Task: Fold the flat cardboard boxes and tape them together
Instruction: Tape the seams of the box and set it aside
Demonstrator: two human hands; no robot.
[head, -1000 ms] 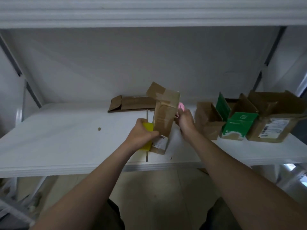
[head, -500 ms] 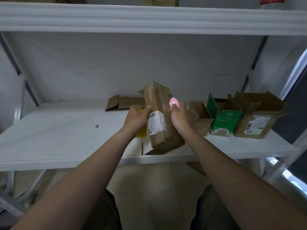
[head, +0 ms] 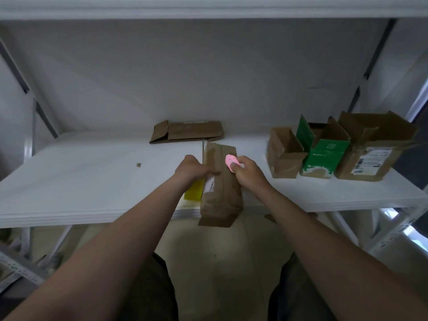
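Centre of frame: the brown box [head: 220, 188] lies on the white shelf [head: 92, 181], its near end overhanging the front edge. The left hand [head: 188, 169] is at the box's left side, fingers extended flat across its face. The right hand [head: 249, 173], at the box's right edge, pinches a small pink tool [head: 230, 161] against the upper face. A yellow item [head: 194, 193] shows below the left wrist.
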